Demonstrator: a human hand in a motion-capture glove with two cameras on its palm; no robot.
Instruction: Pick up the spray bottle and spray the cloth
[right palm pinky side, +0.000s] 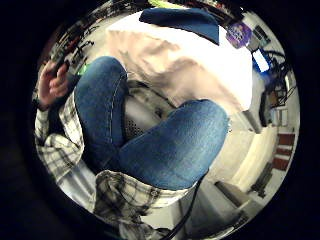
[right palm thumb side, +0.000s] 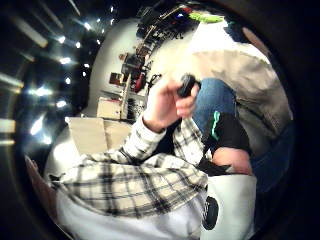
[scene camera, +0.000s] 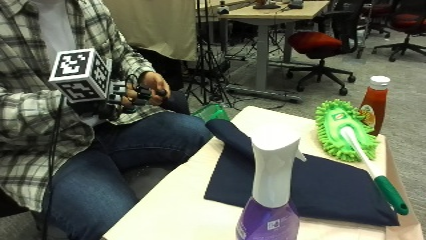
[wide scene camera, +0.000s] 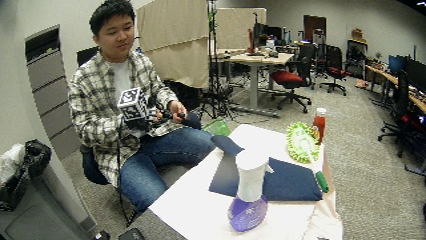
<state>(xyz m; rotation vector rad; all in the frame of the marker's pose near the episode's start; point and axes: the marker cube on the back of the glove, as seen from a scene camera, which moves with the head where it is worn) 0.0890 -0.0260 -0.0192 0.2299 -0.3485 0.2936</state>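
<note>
A seated person is keeping the gloved right hand (scene camera: 123, 97) over the lap, well apart from the tabletop (scene camera: 180, 210), its fingers loosely curled and holding nothing, apparently before any reach. The spray bottle (scene camera: 269, 192), purple-bodied with a white trigger head, is standing upright at the tabletop's near edge, beside the dark blue cloth (scene camera: 313, 187) lying flat.

No legible text: the small label on the purple spray bottle (scene camera: 269, 220) and the logo patch on the green duster head (scene camera: 341, 116) cannot be read.
</note>
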